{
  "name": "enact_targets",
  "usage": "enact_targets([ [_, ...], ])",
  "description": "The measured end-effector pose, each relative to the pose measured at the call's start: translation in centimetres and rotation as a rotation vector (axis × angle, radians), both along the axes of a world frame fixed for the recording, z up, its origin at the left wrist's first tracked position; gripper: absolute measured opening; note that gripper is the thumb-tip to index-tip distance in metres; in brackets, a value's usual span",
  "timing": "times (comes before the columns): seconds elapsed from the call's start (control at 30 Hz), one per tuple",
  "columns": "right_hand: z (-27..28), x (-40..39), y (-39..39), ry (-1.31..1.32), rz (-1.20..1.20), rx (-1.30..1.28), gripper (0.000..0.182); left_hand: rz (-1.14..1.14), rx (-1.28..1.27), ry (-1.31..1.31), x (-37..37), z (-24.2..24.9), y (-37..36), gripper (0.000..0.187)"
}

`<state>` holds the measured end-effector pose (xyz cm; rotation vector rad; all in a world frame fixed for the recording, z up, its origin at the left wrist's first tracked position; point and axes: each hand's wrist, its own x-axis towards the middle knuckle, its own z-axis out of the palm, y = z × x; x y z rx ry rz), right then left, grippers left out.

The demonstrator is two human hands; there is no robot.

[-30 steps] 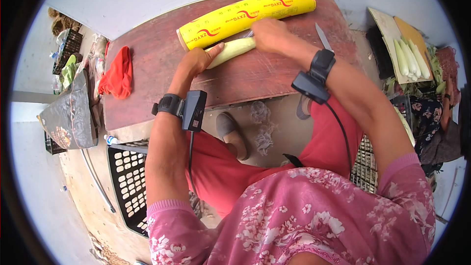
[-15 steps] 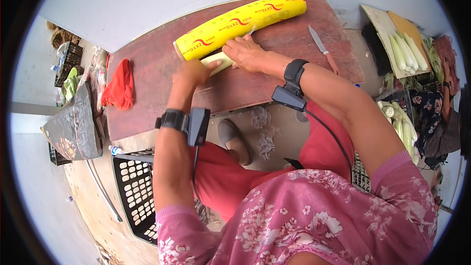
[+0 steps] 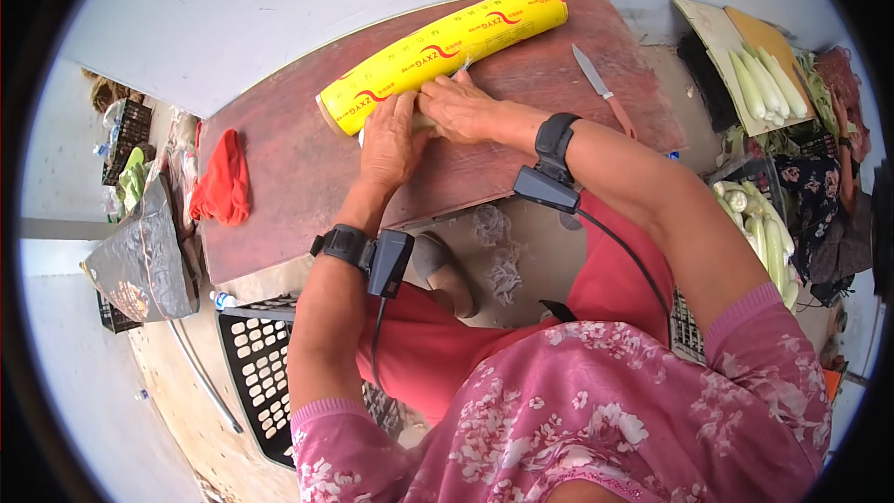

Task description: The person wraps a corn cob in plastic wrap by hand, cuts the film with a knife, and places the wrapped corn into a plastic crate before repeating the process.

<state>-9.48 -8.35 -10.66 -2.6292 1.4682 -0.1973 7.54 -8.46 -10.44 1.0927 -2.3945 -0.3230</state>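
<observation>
A yellow roll of printed wrap (image 3: pixel 442 54) lies across the far side of the dark red table (image 3: pixel 307 214). Against its near side, a pale green vegetable (image 3: pixel 426 128) is mostly hidden under my hands. My left hand (image 3: pixel 391 138) lies over the vegetable's left part, its fingers together and their tips at the roll. My right hand (image 3: pixel 456 106) presses on the right part with fingers bent, beside a bit of clear film (image 3: pixel 466 65). A knife (image 3: pixel 604 90) with a pinkish handle rests on the table to the right.
A red cloth (image 3: pixel 223 182) lies at the table's left edge. Black crate (image 3: pixel 261 377) at lower left. On the right are boards with pale vegetables (image 3: pixel 768 86), a bag of more vegetables (image 3: pixel 759 233), and another person's arm (image 3: pixel 846 168).
My left hand has come down onto the vegetable beside my right hand, covering most of it. The view has shifted slightly.
</observation>
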Motion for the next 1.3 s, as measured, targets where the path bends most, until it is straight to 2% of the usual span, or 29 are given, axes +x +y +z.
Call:
enact_targets([
  [0.13,1.0,-1.3,0.1,0.005,0.039,0.013,0.033,0.021,-0.033,0.015,-0.3,0.0,0.1,0.05],
  [0.23,1.7,-2.7,-0.7,-0.054,0.023,-0.069,0.026,0.046,-0.068,-0.061,-0.4,0.0,0.4,0.044],
  [0.33,1.4,-5.1,-1.6,-0.005,0.061,-0.184,0.022,0.056,-0.083,-0.078,-0.5,0.2,0.4,0.041],
  [0.43,1.7,-6.2,-1.0,0.15,0.1,-0.171,0.017,0.043,-0.079,-0.075,-0.4,0.0,0.3,0.04],
  [0.53,1.8,-5.8,-0.9,0.227,0.118,-0.301,0.012,0.048,-0.063,-0.09,-0.4,0.1,0.3,0.045],
  [0.73,2.1,-6.8,-2.3,0.401,0.066,-0.455,0.007,0.049,-0.071,-0.086,-0.4,0.1,0.3,0.04],
  [0.83,1.7,-8.2,-3.8,0.21,0.197,-0.547,0.007,0.055,-0.082,-0.081,-0.5,-0.1,0.2,0.039],
  [0.93,1.9,-8.6,-3.6,0.103,0.2,-0.411,0.012,0.054,-0.075,-0.08,-0.4,0.2,0.3,0.039],
  [1.03,2.5,-8.7,-3.1,0.077,0.085,-0.2,0.012,0.037,-0.084,-0.071,-0.3,0.1,0.3,0.04],
  [1.23,1.3,-9.0,-3.2,0.026,0.084,-0.341,0.012,0.041,-0.064,-0.122,-0.4,0.5,0.5,0.046],
  [1.3,1.4,-8.9,-3.1,0.051,0.07,-0.296,0.01,0.06,-0.089,-0.159,-0.5,0.3,0.5,0.051],
])
